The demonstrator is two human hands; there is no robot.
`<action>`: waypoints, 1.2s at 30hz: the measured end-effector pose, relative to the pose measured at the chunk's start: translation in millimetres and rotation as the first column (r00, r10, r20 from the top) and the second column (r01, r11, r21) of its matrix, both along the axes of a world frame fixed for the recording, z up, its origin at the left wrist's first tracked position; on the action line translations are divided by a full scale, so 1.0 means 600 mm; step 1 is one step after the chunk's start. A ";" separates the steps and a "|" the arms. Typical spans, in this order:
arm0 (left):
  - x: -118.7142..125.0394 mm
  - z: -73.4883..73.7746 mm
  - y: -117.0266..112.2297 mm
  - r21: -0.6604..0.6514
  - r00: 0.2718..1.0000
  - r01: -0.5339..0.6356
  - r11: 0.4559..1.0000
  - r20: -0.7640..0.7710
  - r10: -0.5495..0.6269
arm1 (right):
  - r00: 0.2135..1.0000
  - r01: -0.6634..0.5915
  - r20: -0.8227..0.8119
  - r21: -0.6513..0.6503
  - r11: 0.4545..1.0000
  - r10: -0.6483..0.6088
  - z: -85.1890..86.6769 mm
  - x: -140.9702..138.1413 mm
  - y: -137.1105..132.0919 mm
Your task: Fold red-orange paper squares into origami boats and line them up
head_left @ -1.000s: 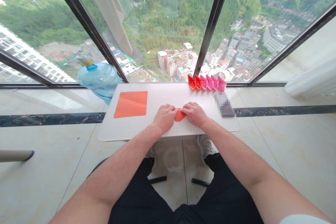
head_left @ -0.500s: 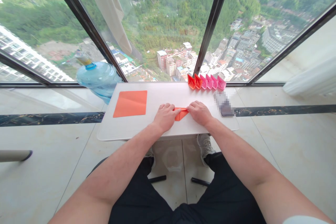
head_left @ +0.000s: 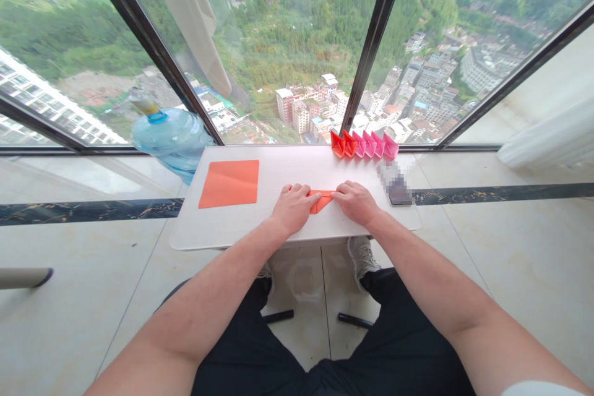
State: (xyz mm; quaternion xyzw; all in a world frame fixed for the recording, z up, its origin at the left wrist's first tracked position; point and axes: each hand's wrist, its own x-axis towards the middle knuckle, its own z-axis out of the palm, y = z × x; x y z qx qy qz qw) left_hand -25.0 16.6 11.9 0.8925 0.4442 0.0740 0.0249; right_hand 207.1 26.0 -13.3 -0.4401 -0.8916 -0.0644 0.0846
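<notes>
A folded piece of orange paper (head_left: 321, 202) lies on the white table (head_left: 232, 226), its lower part tapering to a point. My left hand (head_left: 293, 207) grips its left side, with the thumb pressing on the paper. At the right end, my right hand (head_left: 356, 201) pinches the upper corner between thumb and fingers. Parts of the paper are hidden beneath both hands. A flat sheet of orange paper (head_left: 229, 184) rests to the left of my left hand.
Several folded paper boats (head_left: 364, 145), red and pink, stand in a row along the table's back edge. A blurred phone-like object (head_left: 399, 192) lies at the right. A large blue water bottle (head_left: 172, 139) stands behind the table's left corner, by the window.
My right hand has shifted very slightly at the paper's upper right corner. Both hands stay on the folded paper, and the view has moved a little.
</notes>
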 end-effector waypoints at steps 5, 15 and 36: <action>0.004 0.002 -0.001 0.007 1.000 0.003 1.000 -0.012 -0.003 | 0.996 0.088 -0.009 -0.011 0.996 -0.088 0.005 0.004 -0.011; 0.005 0.010 -0.003 -0.007 0.998 -0.005 1.000 -0.061 0.005 | 0.976 0.201 -0.060 -0.139 0.970 -0.211 0.018 -0.020 -0.030; 0.004 0.002 0.002 -0.023 0.998 -0.014 1.000 -0.057 0.012 | 0.880 0.317 -0.235 -0.354 0.880 -0.412 0.022 -0.016 0.011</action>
